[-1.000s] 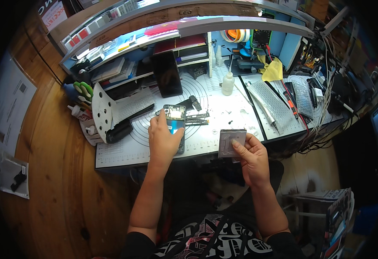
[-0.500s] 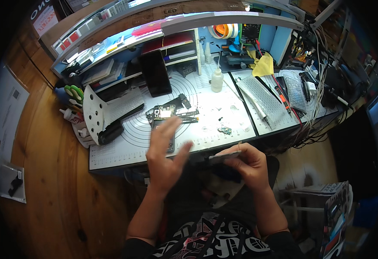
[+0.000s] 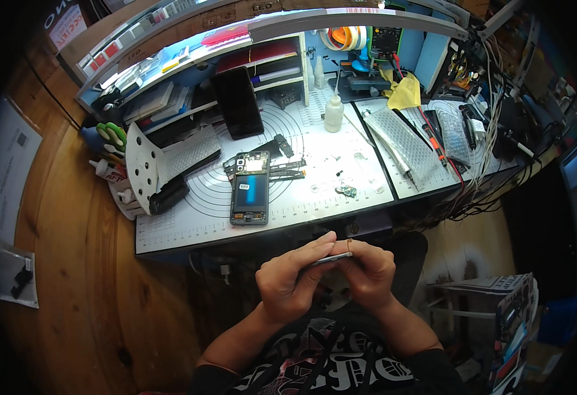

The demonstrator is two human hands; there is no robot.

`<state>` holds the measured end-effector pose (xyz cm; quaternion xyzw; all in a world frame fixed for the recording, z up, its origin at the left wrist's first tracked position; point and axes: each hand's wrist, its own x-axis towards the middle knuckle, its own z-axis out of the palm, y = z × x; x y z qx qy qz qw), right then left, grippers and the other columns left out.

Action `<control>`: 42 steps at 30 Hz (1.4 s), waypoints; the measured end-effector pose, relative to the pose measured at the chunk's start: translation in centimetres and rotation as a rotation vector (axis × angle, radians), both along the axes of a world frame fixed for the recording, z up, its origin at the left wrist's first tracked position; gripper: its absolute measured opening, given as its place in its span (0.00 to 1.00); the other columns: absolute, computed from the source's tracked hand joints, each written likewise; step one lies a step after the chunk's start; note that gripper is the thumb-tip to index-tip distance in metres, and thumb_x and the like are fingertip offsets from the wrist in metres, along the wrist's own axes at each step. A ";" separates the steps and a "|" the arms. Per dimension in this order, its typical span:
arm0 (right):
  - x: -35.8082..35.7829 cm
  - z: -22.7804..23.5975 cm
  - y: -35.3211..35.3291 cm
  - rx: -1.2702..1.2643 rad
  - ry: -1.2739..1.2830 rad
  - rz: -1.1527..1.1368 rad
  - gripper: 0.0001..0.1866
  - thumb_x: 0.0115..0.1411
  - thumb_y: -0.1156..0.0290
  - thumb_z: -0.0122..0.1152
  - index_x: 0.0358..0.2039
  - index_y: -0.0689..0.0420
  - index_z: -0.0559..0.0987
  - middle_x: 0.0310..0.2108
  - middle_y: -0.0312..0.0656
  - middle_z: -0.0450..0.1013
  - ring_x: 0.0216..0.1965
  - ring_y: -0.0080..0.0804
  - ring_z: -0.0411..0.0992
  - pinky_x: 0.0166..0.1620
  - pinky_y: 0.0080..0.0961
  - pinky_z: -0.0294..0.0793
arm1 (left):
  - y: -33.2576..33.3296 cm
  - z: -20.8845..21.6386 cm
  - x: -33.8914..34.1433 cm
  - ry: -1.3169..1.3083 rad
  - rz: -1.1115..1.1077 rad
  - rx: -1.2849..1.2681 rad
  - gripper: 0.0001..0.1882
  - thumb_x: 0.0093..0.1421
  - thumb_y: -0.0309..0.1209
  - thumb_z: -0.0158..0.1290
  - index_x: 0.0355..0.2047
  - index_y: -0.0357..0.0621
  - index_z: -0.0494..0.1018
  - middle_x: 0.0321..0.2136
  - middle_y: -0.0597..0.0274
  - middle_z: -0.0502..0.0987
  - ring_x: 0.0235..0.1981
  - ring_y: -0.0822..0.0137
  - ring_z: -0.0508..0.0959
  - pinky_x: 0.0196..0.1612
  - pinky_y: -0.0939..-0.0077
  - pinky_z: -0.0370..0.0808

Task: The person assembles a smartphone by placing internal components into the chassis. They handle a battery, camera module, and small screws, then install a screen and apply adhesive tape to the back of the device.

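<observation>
Both hands are in front of the bench, above my lap. A thin, flat, grey slab [image 3: 332,259] lies between them, seen almost edge-on, so I cannot tell its kind. My left hand [image 3: 288,280] is closed on its left end, with fingers stretched along the top. Its right end is pinched by my right hand [image 3: 370,271]. On the white mat beyond lies an opened phone [image 3: 251,191], its insides facing up and a blue recess in the middle. Dark strip-like parts [image 3: 288,172] rest to its right. A small green circuit board [image 3: 346,190] sits farther right.
A dark tablet-like screen [image 3: 237,104] leans on the shelf behind the mat [image 3: 189,230]. A dropper bottle [image 3: 333,114] stands at the back. Bubble-wrap pouches [image 3: 400,146], an orange-and-black pen-like tool [image 3: 434,146] and hanging cables [image 3: 492,145] are at right. A perforated white holder [image 3: 145,172] stands left.
My left hand has come back from over the phone, down and right to the slab, and now grips it. The phone is uncovered. My right hand has shifted slightly down and left with the slab.
</observation>
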<state>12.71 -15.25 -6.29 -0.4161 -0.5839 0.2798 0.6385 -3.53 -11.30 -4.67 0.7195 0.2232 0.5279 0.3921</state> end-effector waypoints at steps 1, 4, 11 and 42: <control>-0.1 0.0 0.0 0.013 -0.008 -0.008 0.09 0.59 0.84 0.66 0.41 0.62 0.84 0.35 0.45 0.84 0.33 0.29 0.83 0.36 0.22 0.80 | 0.0 0.0 0.0 0.000 0.009 0.013 0.12 0.64 0.16 0.57 0.48 0.28 0.78 0.46 0.33 0.82 0.49 0.52 0.84 0.53 0.66 0.81; -0.3 0.1 0.1 0.033 -0.025 -0.024 0.10 0.58 0.85 0.67 0.40 0.62 0.84 0.35 0.46 0.84 0.34 0.31 0.83 0.37 0.23 0.80 | 0.0 0.1 0.0 -0.004 0.028 0.037 0.11 0.64 0.16 0.57 0.47 0.28 0.78 0.45 0.34 0.82 0.49 0.51 0.85 0.52 0.66 0.82; -0.7 0.0 0.1 0.014 -0.028 -0.049 0.09 0.58 0.84 0.67 0.40 0.62 0.84 0.35 0.45 0.84 0.34 0.30 0.83 0.38 0.23 0.80 | -0.2 -0.2 0.0 -0.025 0.051 0.001 0.11 0.64 0.16 0.57 0.47 0.30 0.79 0.45 0.36 0.83 0.48 0.53 0.85 0.52 0.67 0.82; 9.5 1.6 8.2 -0.197 -0.472 -0.428 0.09 0.63 0.75 0.63 0.42 0.66 0.83 0.32 0.54 0.80 0.35 0.48 0.80 0.37 0.35 0.77 | 10.2 0.9 -1.4 0.462 -0.005 -0.521 0.13 0.71 0.26 0.50 0.52 0.35 0.76 0.34 0.53 0.84 0.34 0.69 0.84 0.31 0.76 0.81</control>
